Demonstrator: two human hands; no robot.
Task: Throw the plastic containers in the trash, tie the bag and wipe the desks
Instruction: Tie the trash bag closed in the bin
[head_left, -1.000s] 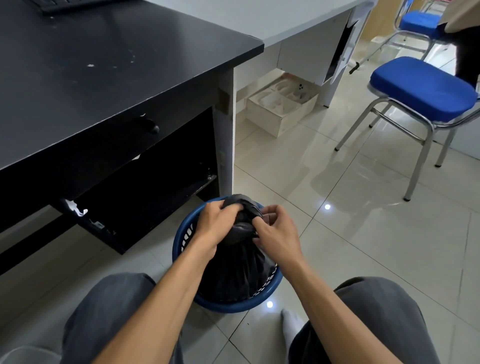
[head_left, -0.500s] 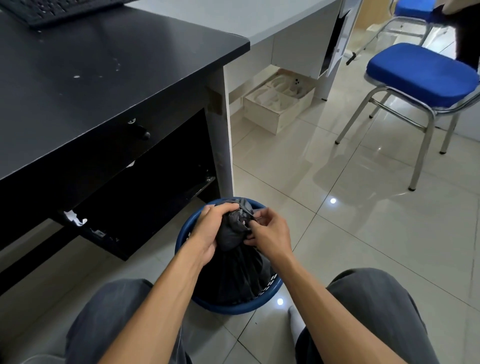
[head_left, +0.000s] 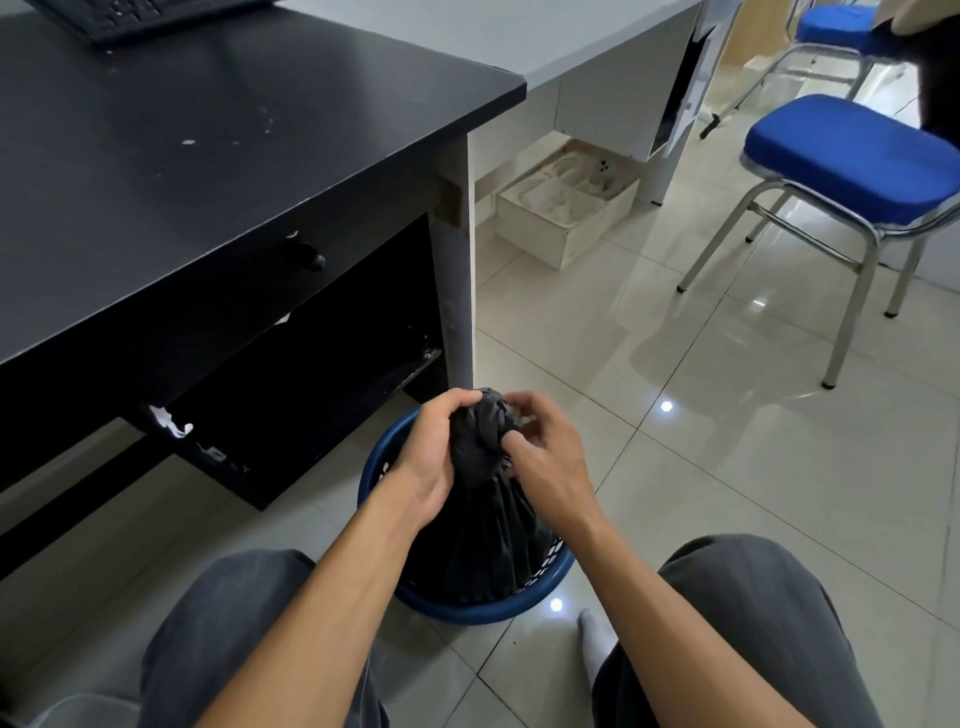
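A black trash bag (head_left: 483, 525) stands in a round blue basket (head_left: 467, 610) on the tiled floor between my knees. Its top is gathered into a twisted bunch. My left hand (head_left: 434, 457) grips the left side of that bunch, fingers curled over its top. My right hand (head_left: 540, 457) pinches the bunch from the right with curled fingers. The bag's contents are hidden. The black desk (head_left: 208, 145) with small white specks on its top rises just left of the basket.
A keyboard (head_left: 140, 15) lies at the black desk's far edge. A grey desk (head_left: 519, 31) stands behind, with a white box (head_left: 566, 208) on the floor under it. A blue-seated metal chair (head_left: 852, 150) stands at right, another further back.
Both hands have kept working the bag's gathered top, which is now bunched tighter and higher. The view has shifted slightly, showing more of the keyboard.
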